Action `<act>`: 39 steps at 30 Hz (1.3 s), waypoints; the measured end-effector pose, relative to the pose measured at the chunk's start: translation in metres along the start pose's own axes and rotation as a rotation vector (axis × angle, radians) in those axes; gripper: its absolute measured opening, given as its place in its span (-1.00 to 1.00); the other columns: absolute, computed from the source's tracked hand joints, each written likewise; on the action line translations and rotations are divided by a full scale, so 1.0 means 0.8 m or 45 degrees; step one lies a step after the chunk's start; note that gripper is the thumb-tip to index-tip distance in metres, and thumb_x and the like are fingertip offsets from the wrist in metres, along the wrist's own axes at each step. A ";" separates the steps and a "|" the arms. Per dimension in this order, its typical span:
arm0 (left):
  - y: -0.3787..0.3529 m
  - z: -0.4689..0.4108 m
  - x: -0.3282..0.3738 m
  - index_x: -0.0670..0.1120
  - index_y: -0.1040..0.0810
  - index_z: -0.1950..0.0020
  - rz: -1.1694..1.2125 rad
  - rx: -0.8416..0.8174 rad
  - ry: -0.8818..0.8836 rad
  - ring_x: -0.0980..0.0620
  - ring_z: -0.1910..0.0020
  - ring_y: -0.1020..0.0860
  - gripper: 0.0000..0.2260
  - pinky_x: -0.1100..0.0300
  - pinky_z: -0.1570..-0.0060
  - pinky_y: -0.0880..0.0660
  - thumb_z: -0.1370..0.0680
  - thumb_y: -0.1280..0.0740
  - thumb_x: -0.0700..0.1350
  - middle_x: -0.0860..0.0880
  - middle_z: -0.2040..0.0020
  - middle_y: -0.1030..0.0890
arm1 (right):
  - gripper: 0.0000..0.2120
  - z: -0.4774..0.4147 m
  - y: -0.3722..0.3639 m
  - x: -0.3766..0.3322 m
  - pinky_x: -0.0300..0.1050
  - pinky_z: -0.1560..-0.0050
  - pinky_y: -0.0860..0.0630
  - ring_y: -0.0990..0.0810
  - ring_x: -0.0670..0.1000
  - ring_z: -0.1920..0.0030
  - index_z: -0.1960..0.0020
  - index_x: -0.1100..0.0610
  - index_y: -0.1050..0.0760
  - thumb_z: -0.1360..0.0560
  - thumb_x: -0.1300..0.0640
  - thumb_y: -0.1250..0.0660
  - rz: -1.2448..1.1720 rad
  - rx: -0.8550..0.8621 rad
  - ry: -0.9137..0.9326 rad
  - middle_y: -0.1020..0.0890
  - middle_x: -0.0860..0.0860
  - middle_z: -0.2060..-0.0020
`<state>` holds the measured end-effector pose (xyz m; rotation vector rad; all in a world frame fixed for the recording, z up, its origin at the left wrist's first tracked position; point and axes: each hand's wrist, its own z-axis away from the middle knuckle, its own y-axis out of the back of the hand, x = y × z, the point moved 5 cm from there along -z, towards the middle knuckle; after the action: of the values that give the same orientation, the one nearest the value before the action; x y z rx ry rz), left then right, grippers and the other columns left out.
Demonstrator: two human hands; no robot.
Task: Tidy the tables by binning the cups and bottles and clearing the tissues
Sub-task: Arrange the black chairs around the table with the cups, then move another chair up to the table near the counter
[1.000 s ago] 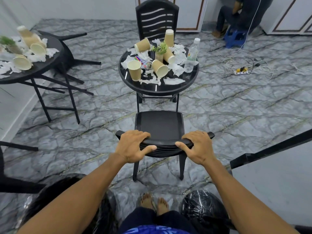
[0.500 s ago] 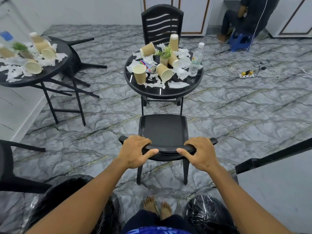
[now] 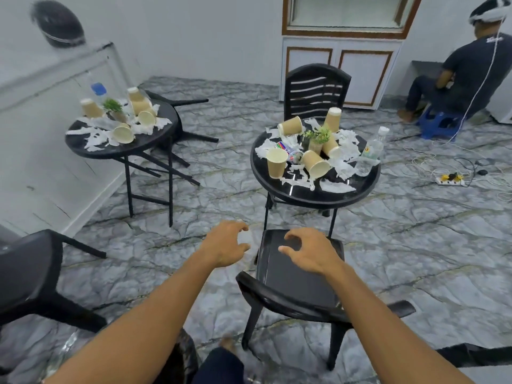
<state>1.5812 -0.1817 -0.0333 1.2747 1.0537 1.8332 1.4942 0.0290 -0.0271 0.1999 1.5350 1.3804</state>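
Left hand (image 3: 227, 243) and right hand (image 3: 310, 250) held out over a chair (image 3: 293, 284), both empty.

Both arms stretch forward, palms down, fingers spread wide and loosely curled, gripping nothing. The left hand hovers just off the seat's left edge, the right above the seat. Just beyond the chair, a round bench (image 3: 318, 200) carries cups (image 3: 276, 163), one upright and others tipped, with tissues (image 3: 336, 187) strewn around them and a bottle (image 3: 374, 148) near its right edge. A second bench (image 3: 110, 154), to the left, holds more cups and tissues.
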 end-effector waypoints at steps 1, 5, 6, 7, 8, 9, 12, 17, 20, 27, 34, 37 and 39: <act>0.007 -0.010 -0.013 0.01 -0.46 -0.38 -0.008 0.007 0.010 -0.03 -0.32 -0.45 -0.57 0.00 -0.25 -0.46 -0.54 -0.39 0.09 0.00 -0.33 -0.51 | -0.58 -0.018 -0.006 -0.011 -0.01 -0.24 -0.49 -0.54 -0.01 -0.21 -0.23 0.00 -0.56 -0.49 -0.23 -0.35 0.033 -0.028 0.012 -0.60 -0.07 -0.20; 0.025 -0.065 -0.079 0.01 -0.46 -0.36 -0.034 -0.048 0.013 -0.06 -0.33 -0.44 -0.59 0.00 -0.25 -0.45 -0.55 -0.38 0.08 -0.02 -0.36 -0.49 | -0.60 -0.103 -0.040 -0.048 -0.03 -0.05 -0.54 -0.59 0.03 -0.04 -0.16 0.02 -0.58 -0.46 -0.22 -0.38 0.122 -0.132 -0.016 -0.65 -0.02 -0.04; 0.028 -0.083 -0.099 0.01 -0.47 -0.35 -0.041 -0.064 0.007 -0.05 -0.33 -0.44 -0.60 0.01 -0.25 -0.45 -0.55 -0.39 0.08 -0.02 -0.36 -0.49 | -0.60 -0.127 -0.051 -0.055 -0.03 -0.02 -0.54 -0.59 0.03 -0.02 -0.14 0.01 -0.57 -0.45 -0.23 -0.38 0.122 -0.147 -0.038 -0.64 -0.02 -0.03; 0.032 -0.103 -0.120 0.02 -0.47 -0.34 -0.048 -0.078 -0.001 -0.05 -0.32 -0.44 -0.60 0.02 -0.25 -0.45 -0.54 -0.39 0.08 -0.02 -0.35 -0.49 | -0.60 -0.154 -0.061 -0.061 -0.04 -0.01 -0.54 -0.58 0.03 -0.02 -0.13 -0.01 -0.57 -0.43 -0.23 -0.39 0.110 -0.153 -0.052 -0.63 -0.02 -0.04; 0.036 -0.123 -0.141 0.02 -0.47 -0.33 -0.052 -0.101 -0.008 -0.05 -0.32 -0.44 -0.61 0.02 -0.24 -0.45 -0.54 -0.40 0.09 -0.03 -0.34 -0.49 | -0.61 -0.180 -0.073 -0.066 -0.03 -0.03 -0.55 -0.58 0.03 -0.04 -0.12 -0.02 -0.57 -0.42 -0.23 -0.40 0.090 -0.163 -0.076 -0.63 -0.03 -0.05; 0.039 -0.145 -0.164 0.02 -0.47 -0.33 -0.055 -0.131 -0.013 -0.06 -0.33 -0.43 -0.60 0.02 -0.24 -0.45 -0.54 -0.40 0.09 -0.04 -0.34 -0.49 | -0.63 -0.207 -0.085 -0.070 -0.02 -0.04 -0.55 -0.58 0.03 -0.06 -0.10 -0.04 -0.57 -0.40 -0.23 -0.40 0.070 -0.173 -0.108 -0.62 -0.04 -0.07; 0.054 -0.210 -0.226 0.01 -0.46 -0.37 -0.069 -0.228 -0.006 -0.06 -0.35 -0.41 -0.59 0.00 -0.29 -0.42 -0.55 -0.39 0.08 -0.05 -0.35 -0.47 | -0.70 -0.285 -0.117 -0.083 0.00 -0.09 -0.53 -0.58 0.02 -0.13 -0.01 -0.08 -0.53 -0.40 -0.23 -0.39 0.041 -0.222 -0.211 -0.63 -0.05 -0.08; 0.096 -0.293 -0.293 0.00 -0.47 -0.36 -0.043 -0.341 0.011 -0.06 -0.36 -0.39 -0.61 0.02 -0.30 -0.41 -0.56 -0.39 0.04 -0.05 -0.37 -0.46 | -0.61 -0.381 -0.125 -0.120 0.04 -0.16 -0.53 -0.56 0.05 -0.18 -0.20 0.00 -0.56 -0.46 -0.18 -0.39 0.019 -0.269 -0.323 -0.61 0.00 -0.17; 0.124 -0.333 -0.314 0.01 -0.48 -0.36 -0.016 -0.328 0.016 -0.05 -0.36 -0.40 -0.60 0.05 -0.30 -0.41 -0.54 -0.41 0.03 -0.02 -0.39 -0.46 | -0.61 -0.429 -0.112 -0.142 0.05 -0.17 -0.53 -0.57 0.05 -0.17 -0.22 0.02 -0.56 -0.48 -0.15 -0.39 0.001 -0.251 -0.330 -0.62 0.01 -0.15; 0.184 -0.401 -0.355 -0.01 -0.49 -0.36 0.009 -0.295 0.041 -0.03 -0.33 -0.45 -0.60 0.06 -0.27 -0.44 -0.54 -0.41 0.03 -0.03 -0.37 -0.49 | -0.66 -0.535 -0.083 -0.183 -0.04 -0.16 -0.51 -0.55 0.04 -0.23 -0.18 0.02 -0.57 -0.48 -0.13 -0.40 -0.029 -0.223 -0.284 -0.59 0.01 -0.21; 0.248 -0.503 -0.398 0.00 -0.48 -0.35 0.008 -0.220 0.096 -0.04 -0.33 -0.44 -0.62 0.06 -0.25 -0.44 -0.56 -0.39 0.03 -0.03 -0.37 -0.48 | -0.63 -0.662 -0.053 -0.205 0.00 -0.19 -0.51 -0.54 0.06 -0.23 -0.24 0.01 -0.56 -0.50 -0.13 -0.39 0.025 -0.233 -0.226 -0.59 0.03 -0.22; 0.271 -0.569 -0.411 0.00 -0.47 -0.36 0.021 -0.204 0.122 -0.06 -0.29 -0.48 -0.61 0.05 -0.21 -0.46 -0.56 -0.39 0.04 -0.03 -0.38 -0.47 | -0.61 -0.737 -0.041 -0.205 -0.05 -0.18 -0.47 -0.53 0.05 -0.26 -0.26 0.03 -0.55 -0.51 -0.14 -0.38 0.051 -0.264 -0.175 -0.57 0.02 -0.27; 0.286 -0.616 -0.418 0.00 -0.48 -0.35 0.032 -0.171 0.139 -0.06 -0.29 -0.48 -0.62 0.05 -0.21 -0.47 -0.55 -0.39 0.04 -0.03 -0.37 -0.47 | -0.63 -0.793 -0.032 -0.198 -0.07 -0.16 -0.50 -0.54 0.04 -0.22 -0.24 0.04 -0.55 -0.52 -0.12 -0.38 0.056 -0.288 -0.145 -0.58 0.02 -0.24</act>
<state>1.2000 -0.6917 -0.0690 1.1252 0.9575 1.9764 1.1088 -0.4980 -0.0712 0.1698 1.2769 1.5381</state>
